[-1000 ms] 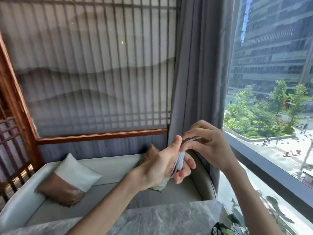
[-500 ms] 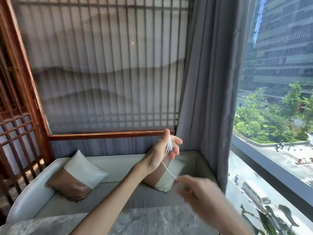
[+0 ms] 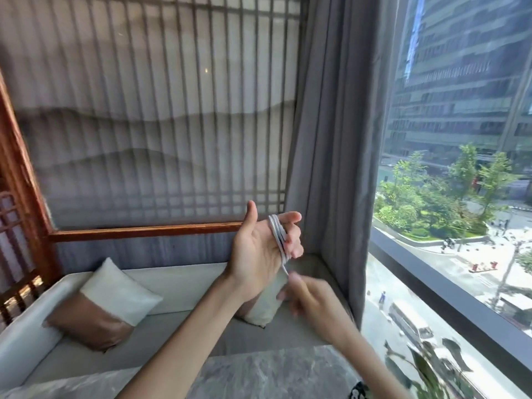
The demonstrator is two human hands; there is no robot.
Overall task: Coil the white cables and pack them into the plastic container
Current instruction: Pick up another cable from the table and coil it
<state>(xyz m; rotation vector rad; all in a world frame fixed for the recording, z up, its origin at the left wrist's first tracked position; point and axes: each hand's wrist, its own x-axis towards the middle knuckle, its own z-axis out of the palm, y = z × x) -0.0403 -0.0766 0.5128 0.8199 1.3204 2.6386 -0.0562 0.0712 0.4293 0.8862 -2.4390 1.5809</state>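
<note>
A white cable (image 3: 277,236) is wound in several loops around the fingers of my left hand (image 3: 260,249), which is held up palm toward me with the thumb raised. The cable's free end runs down from the coil to my right hand (image 3: 309,298), which is blurred just below and pinches that end. No plastic container is in view.
A grey marble-look table (image 3: 267,372) lies under my arms. Behind it is a grey bench with a brown-and-white cushion (image 3: 106,306) and a second cushion (image 3: 266,303) behind my hands. A grey curtain (image 3: 336,139) and a large window are on the right.
My right hand went from beside the coil down and away with the cable end, then came back up close under my left hand. My left hand turned palm up.
</note>
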